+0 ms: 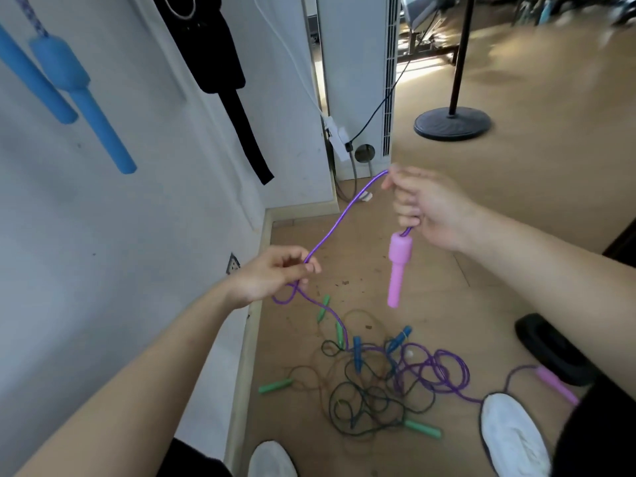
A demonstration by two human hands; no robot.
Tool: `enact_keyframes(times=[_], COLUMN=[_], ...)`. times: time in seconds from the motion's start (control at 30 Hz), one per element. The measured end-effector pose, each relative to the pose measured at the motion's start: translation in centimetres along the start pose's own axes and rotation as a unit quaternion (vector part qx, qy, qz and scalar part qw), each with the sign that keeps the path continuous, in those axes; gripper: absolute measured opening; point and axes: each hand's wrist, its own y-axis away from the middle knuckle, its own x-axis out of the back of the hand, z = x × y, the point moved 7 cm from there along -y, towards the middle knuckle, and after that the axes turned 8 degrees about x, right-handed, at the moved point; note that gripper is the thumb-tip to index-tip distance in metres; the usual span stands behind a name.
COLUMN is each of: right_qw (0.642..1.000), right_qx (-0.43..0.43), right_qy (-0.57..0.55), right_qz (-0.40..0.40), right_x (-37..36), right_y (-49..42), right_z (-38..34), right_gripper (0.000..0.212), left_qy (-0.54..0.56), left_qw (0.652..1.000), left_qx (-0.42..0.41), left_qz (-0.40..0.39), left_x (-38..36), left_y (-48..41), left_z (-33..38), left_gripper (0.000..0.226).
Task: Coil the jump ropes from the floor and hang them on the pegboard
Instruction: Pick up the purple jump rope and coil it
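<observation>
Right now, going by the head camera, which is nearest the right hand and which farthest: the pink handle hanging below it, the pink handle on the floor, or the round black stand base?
1. Hanging pink handle, just below the right hand.
2. Floor pink handle, down beside the right shoe.
3. Black stand base, far across the floor.

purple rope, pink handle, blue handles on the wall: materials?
Purple rope: likely glossy PVC or vinyl cord; it shows a shiny highlight and bends smoothly between the left hand and right hand.
Pink handle: matte, soft-edged, probably foam or soft plastic; unclear which.
Blue handles: matte, thick, rounded, looks like foam.
</observation>
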Motion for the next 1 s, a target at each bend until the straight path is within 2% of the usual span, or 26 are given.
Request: enact_keyframes(times=[0.13, 0.2, 0.4, 0.57, 0.67, 0.77, 0.83, 1.0], right_qw=[0.988, 0.98, 0.972, 0.949, 0.948, 0.964, 0.981, 0.997], right_qx=[-0.025, -0.042, -0.071, -0.066, -0.055, -0.064, -0.077, -0.063], right_qy=[-0.046, -0.061, -0.133, -0.233, -0.252, -0.217, -0.15, 0.041], right_qz=[0.144, 0.185, 0.183, 0.203, 0.188, 0.137, 0.096, 0.024], right_x=[4.0, 5.3, 6.4, 8.2, 8.5, 7.4, 6.4, 3.9], right_y=[-1.4, -1.8, -2.3, -2.7, -3.2, -3.2, -2.8, -1.6], right_z=[0.2, 0.5, 0.5, -0.3, -0.3, -0.1, 0.2, 1.0], right_gripper=[0.032, 0.031, 0.028, 0.035, 0.032, 0.026, 0.026, 0.03], left_qy=[-0.107, -0.095, 0.105, 0.155, 0.16, 0.096, 0.034, -0.094], left_qw=[0.99, 0.988, 0.986, 0.975, 0.968, 0.963, 0.967, 0.988], left_qx=[0.075, 0.104, 0.119, 0.131, 0.118, 0.084, 0.058, -0.023], left_qz=[-0.054, -0.067, 0.058, 0.086, 0.151, 0.237, 0.247, 0.117], left_x=[-0.1, 0.3, 3.8, 4.8, 5.7, 6.9, 6.9, 3.4], left_y=[-0.1, -0.2, -0.4, -0.1, -0.3, -0.6, -0.7, -0.8], left_z=[-2.6, -4.1, -6.3, -8.1, -8.3, -7.1, -5.4, -0.3], left_gripper=[0.02, 0.02, 0.013, 0.007, 0.01, 0.011, 0.012, 0.013])
